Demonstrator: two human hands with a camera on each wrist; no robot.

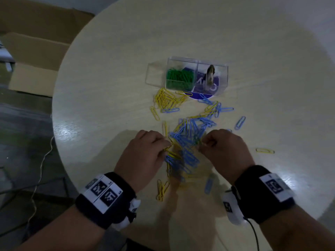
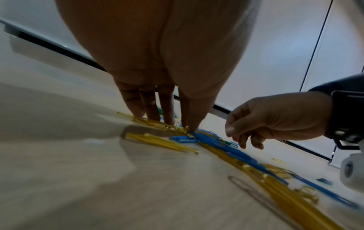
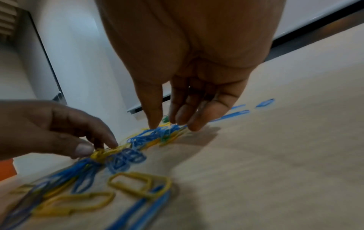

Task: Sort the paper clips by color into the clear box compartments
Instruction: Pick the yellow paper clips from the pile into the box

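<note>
Round table (image 1: 112, 73) has bare top all round the far side and right; the mixed pile (image 1: 186, 142) of blue and yellow clips sits near the front edge with both hands in it, while the clear box (image 1: 197, 77) stands beyond it, long axis left-right, green clips (image 1: 178, 77) in its left compartment. Loose clips point every way; a yellow cluster (image 1: 168, 100) lies just in front of the box. Left hand (image 1: 143, 156) has fingertips (image 2: 192, 124) pressed down on yellow clips, right hand (image 1: 224, 151) fingers (image 3: 155, 118) reach down onto blue ones; whether either pinches a clip I cannot tell, both wrist views are blurred.
</note>
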